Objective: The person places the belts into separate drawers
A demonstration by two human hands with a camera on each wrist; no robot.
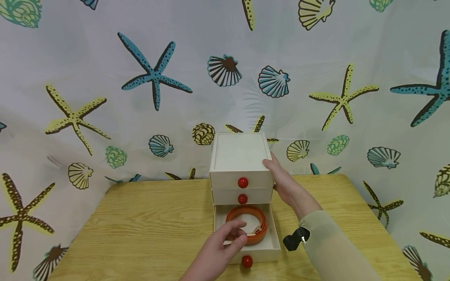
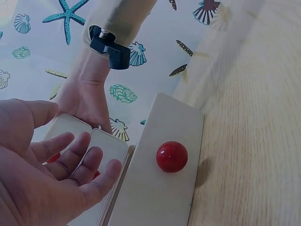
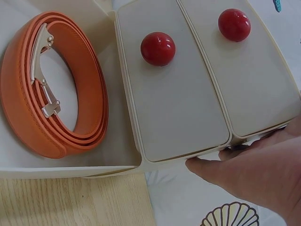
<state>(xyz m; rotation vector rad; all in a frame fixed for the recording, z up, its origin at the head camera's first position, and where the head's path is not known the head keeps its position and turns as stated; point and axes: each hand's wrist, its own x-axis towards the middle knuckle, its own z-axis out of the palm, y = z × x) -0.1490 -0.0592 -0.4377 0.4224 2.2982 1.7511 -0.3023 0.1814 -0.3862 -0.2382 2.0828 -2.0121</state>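
A white drawer box [image 1: 241,152] with red round knobs stands on the table, its bottom drawer [image 1: 275,234] pulled out toward me. Inside that drawer lies a coiled orange belt [image 3: 89,89] with a metal buckle [image 3: 41,70]. My right hand [image 1: 286,185] holds the box by its right side, thumb on the top edge. In the head view my left hand [image 1: 221,249] overlaps the belt and the drawer's left front, fingers loosely bent with nothing between them. The left wrist view shows the same hand [image 2: 51,165] in front of the box, near the drawer's red knob [image 2: 172,157].
The wooden table [image 1: 151,226] extends to both sides of the box. Behind it hangs a white cloth [image 1: 197,31] printed with starfish and shells. A small black device [image 1: 296,239] is strapped at my right wrist.
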